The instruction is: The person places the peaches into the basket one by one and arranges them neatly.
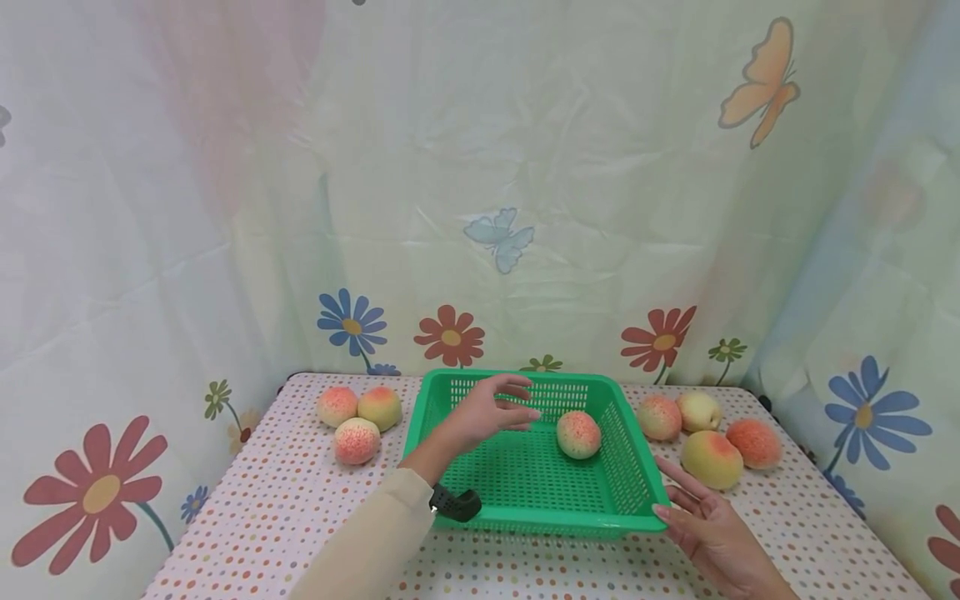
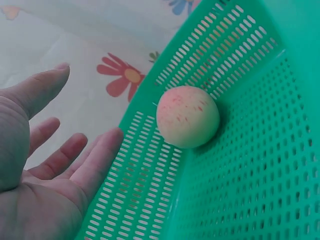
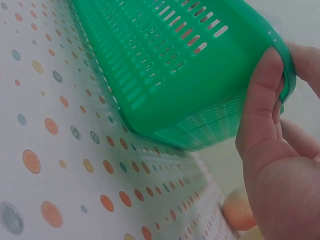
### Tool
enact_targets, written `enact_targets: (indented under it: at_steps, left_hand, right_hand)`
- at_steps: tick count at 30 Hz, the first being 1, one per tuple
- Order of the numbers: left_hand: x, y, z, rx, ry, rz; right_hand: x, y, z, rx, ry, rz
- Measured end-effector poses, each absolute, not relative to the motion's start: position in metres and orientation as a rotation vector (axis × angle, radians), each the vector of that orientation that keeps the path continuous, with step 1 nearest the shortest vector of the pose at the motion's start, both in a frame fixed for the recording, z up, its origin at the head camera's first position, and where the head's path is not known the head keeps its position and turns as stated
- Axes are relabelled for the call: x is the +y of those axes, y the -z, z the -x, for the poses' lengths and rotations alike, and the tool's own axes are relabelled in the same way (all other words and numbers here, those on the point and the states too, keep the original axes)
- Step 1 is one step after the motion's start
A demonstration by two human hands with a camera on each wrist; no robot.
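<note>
A green plastic basket (image 1: 525,522) with slotted walls stands on the table. Inside it, toward the right, lies one pink-and-cream peach (image 1: 578,435), also visible in the left wrist view as a peach (image 2: 188,117) near the slotted wall. Over the basket hovers my left hand (image 1: 491,410), fingers spread and apart from the peach, with nothing in it. My right hand (image 1: 708,533) grips the basket's near right corner; in the right wrist view its thumb (image 3: 267,75) presses the rim while other fingers reach round the far side.
Left of the basket sit three peaches (image 1: 357,441) close together. To the right is a cluster of several more peaches (image 1: 712,460), close to my right hand. A dotted cloth (image 1: 277,500) covers the table, and a flowered curtain (image 1: 390,167) hangs behind and at both sides.
</note>
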State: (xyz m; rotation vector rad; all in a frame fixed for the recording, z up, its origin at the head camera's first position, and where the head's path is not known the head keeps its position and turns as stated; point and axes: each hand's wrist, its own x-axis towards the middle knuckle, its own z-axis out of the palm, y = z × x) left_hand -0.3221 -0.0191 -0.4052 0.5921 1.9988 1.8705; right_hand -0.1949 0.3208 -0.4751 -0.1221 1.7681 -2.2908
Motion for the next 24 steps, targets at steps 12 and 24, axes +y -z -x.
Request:
enact_targets:
  at_steps: [12, 24]
  left_hand:
    - [-0.050, 0.396, 0.295, 2.018, -1.929, -0.659]
    - [-0.084, 0.408, 0.274, 2.109, -1.988, -0.651]
  right_hand:
    - [0.320, 0.477, 0.194, 1.758, 2.297, 0.127]
    - [0.319, 0.475, 0.194, 1.780, 2.301, 0.080]
